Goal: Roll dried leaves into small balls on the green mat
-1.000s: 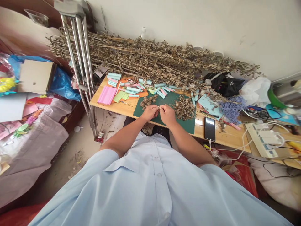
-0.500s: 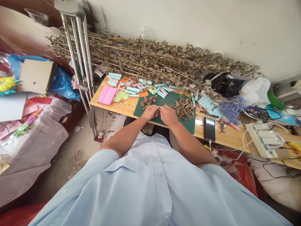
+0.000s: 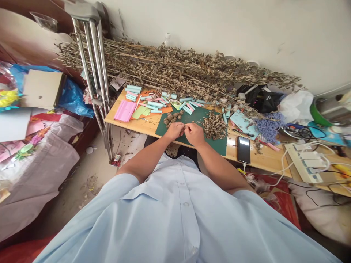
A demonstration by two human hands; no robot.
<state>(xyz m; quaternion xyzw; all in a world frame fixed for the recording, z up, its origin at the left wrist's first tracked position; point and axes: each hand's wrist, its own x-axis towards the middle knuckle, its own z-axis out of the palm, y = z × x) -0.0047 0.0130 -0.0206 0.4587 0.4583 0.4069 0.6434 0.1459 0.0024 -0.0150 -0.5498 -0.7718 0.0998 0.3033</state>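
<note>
My left hand (image 3: 175, 132) and my right hand (image 3: 194, 133) meet over the front edge of a dark green mat (image 3: 219, 146). Fingers of both are closed and pressed together at the tips, around something too small and hidden to make out. Just beyond my left hand lies a cluster of brown, ball-shaped dried clumps (image 3: 172, 117). To the right of my right hand is a loose heap of dried leaves (image 3: 214, 125). Rolled blue and pink paper pieces (image 3: 189, 108) lie along the mat's back edge.
Long dried plant stalks (image 3: 164, 65) stretch along the wall behind the wooden table (image 3: 131, 126). Metal crutches (image 3: 95, 73) stand at the left. A phone (image 3: 244, 150) on a cable, blue yarn (image 3: 270, 128) and a power strip (image 3: 304, 162) are at the right.
My right hand has shifted slightly to the left and its fingers look more tightly curled. My left hand stays in nearly the same place.
</note>
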